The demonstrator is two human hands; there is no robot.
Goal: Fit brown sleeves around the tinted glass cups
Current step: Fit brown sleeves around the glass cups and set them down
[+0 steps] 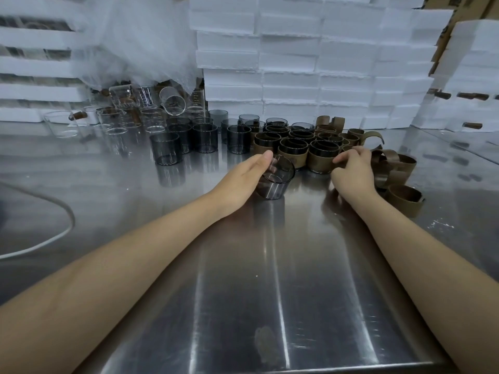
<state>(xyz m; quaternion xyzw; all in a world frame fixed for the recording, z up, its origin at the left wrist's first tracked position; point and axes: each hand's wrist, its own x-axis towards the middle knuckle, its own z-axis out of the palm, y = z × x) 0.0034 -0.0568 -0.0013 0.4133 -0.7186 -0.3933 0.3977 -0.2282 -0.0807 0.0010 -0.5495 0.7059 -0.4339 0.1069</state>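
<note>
The left hand [243, 182] grips a bare smoky tinted glass cup [279, 182], tilted on the shiny steel table [270, 265]; the right hand [351, 175] curls its fingers [340, 159] at the loose brown sleeves [394, 168] (grasp unclear). Next, probably: slide one sleeve on

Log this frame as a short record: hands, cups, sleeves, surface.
left hand: grips a bare tinted cup, tilted
right hand: fingers curled, between sleeved cups and loose sleeves; grasp unclear
sleeved cups: clustered behind the hands
bare cups: upright, left of that cluster
surface: steel table
</note>
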